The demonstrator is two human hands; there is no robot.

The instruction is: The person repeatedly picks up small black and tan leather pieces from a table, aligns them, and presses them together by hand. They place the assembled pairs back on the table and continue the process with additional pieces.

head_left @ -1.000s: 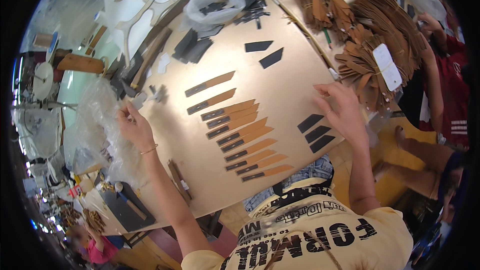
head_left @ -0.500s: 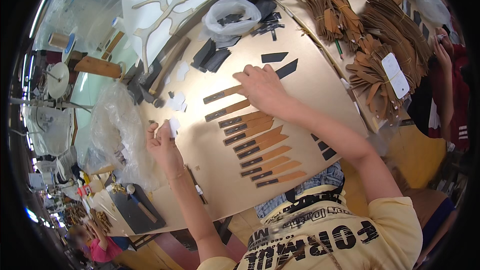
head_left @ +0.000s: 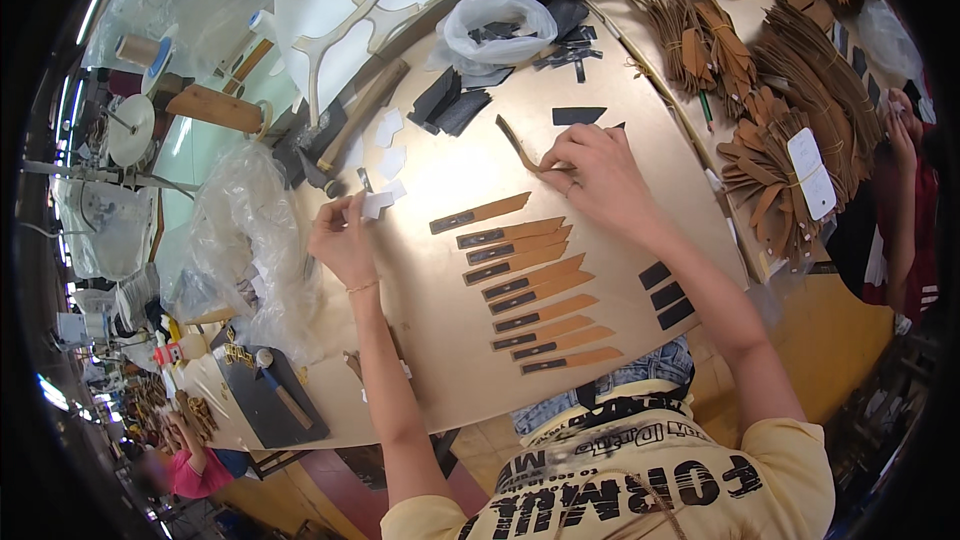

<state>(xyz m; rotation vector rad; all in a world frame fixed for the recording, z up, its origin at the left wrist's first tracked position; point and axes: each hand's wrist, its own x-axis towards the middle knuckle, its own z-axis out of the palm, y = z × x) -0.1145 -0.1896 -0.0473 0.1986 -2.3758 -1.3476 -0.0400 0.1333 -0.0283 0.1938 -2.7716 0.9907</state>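
My right hand pinches a tan leather strip and lifts its end off the tan table. My left hand holds a small white paper piece at its fingertips. Between and below the hands lies a row of several tan strips with black patches, fanned one under another. Three black patches lie right of my right forearm. More white paper pieces lie just above my left hand.
Bundles of brown strips crowd the right edge. A clear bag and black pieces sit at the top. Crumpled plastic, a hammer and a dark board lie left. Another person's hand works at far right.
My right hand has swung from the right side of the table up to the top and picked up a tan strip. My left hand moved right and now holds a white paper piece.
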